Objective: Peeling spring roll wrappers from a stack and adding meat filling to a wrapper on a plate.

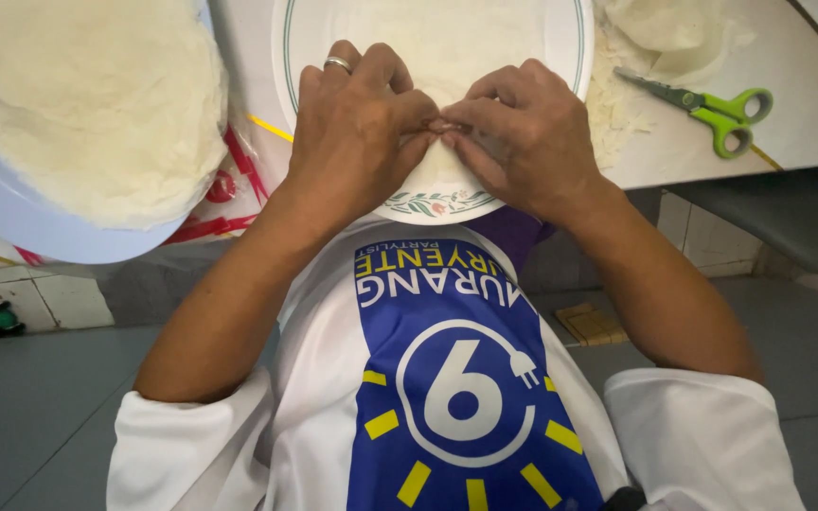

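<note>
Your left hand and right hand meet fingertip to fingertip, pinching what looks like a thin pale wrapper on the white plate. Right of the plate lie green-handled scissors; left of it, a stack of wrappers.

A plate sits on the table at its near edge, a thin wrapper sheet lying in it. Both hands — left hand, right hand — meet over the plate's near rim. Left of the plate stands a basin holding a stack of wrappers; right of it lie scissors.
</note>
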